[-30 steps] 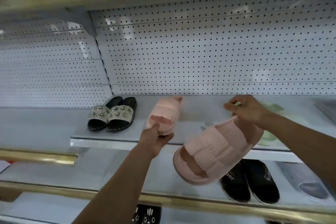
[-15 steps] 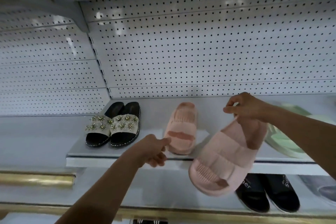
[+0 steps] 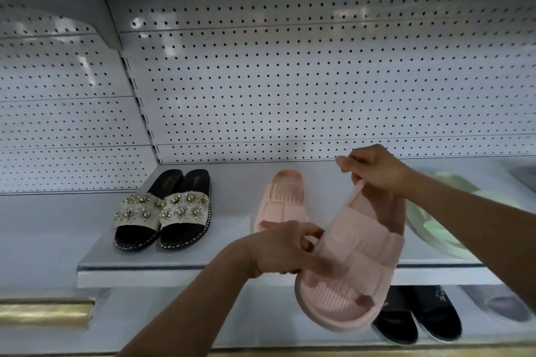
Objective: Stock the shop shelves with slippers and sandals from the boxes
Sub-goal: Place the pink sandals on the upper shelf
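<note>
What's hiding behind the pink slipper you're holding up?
Behind the held pink slipper sits its partner pink slipper on the shelf, a green slipper peeking out beside it, and black slippers below. Their covered parts can't be seen.

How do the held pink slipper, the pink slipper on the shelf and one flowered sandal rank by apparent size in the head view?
1. Held pink slipper, largest, though it is nearest the camera.
2. Flowered sandal and pink slipper on the shelf: look alike, and the left hand hides the slipper's front, so unranked.
</note>
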